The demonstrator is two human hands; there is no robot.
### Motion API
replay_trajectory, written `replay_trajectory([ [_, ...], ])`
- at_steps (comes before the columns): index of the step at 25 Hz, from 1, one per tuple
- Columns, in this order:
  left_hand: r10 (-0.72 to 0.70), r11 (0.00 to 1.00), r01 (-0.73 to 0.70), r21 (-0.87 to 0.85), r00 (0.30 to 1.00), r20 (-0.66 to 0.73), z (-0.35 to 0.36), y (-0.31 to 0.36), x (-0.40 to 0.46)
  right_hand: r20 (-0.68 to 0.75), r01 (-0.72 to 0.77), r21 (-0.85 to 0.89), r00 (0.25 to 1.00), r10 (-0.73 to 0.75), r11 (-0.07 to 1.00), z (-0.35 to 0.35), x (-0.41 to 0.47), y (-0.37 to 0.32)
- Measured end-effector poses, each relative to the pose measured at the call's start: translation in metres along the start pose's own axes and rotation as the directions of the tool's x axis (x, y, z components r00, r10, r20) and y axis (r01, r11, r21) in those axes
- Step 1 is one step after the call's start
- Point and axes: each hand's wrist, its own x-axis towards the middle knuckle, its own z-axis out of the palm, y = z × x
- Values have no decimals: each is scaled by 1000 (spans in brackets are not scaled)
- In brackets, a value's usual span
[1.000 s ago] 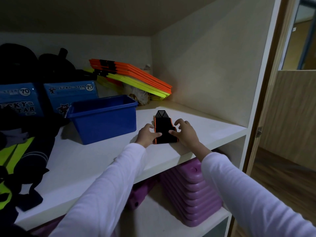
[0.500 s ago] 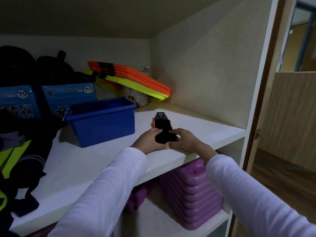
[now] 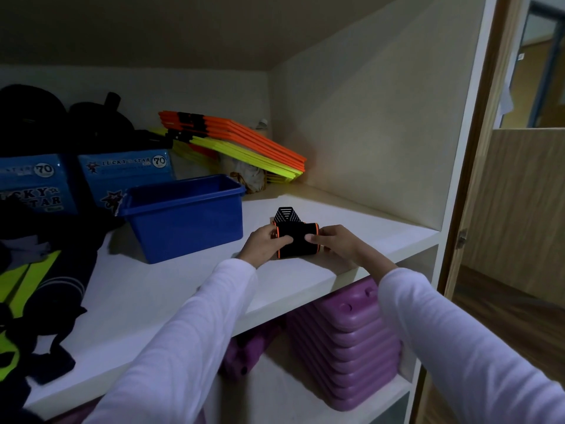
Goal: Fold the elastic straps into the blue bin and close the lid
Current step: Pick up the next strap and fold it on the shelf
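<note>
**A:** What has changed since a second ago?

**B:** Then the black strap point(image 3: 296, 240) with orange edging lay flat on the white shelf point(image 3: 153, 289), fingertips pressing its sides. Now its near end is rolled or folded over into a thick bundle lying crossways, and both hands have closed in on it. The view has barely shifted.

**A:** How are the hands placed?

**B:** The left hand point(image 3: 263, 243) grips the bundle's left end, fingers curled round it, thumb on top. The right hand point(image 3: 334, 242) grips the right end the same way, thumb pressing the top near the middle. Both arms wear white sleeves.

**A:** Where is the strap exactly?

**B:** On the shelf near its front edge, just right of the blue bin point(image 3: 186, 218). A striped end of the strap sticks out behind the bundle, toward the back.

**A:** And the bin?

**B:** It stands open on the shelf, apart from the strap; I can't see inside it.

**A:** Anything else nearby?

**B:** Orange and yellow flat boards point(image 3: 235, 142) stacked at the back, blue boxes point(image 3: 122, 175) at the left, and purple plastic blocks point(image 3: 351, 341) stacked on the shelf below.
</note>
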Motion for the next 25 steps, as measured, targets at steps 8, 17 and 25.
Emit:
replay_trajectory([
  [8,-145,971,154,-186,988,60,0,0,5,-52,-108,19,993,109,994,6,7,-7],
  [17,-234,972,232,-35,968,-86,3,-6,14,-136,-227,-150,969,208,962,16,19,-16],
  [25,-195,977,204,55,971,-140,5,-5,14,-275,-128,-233,959,61,964,25,24,-4],
])
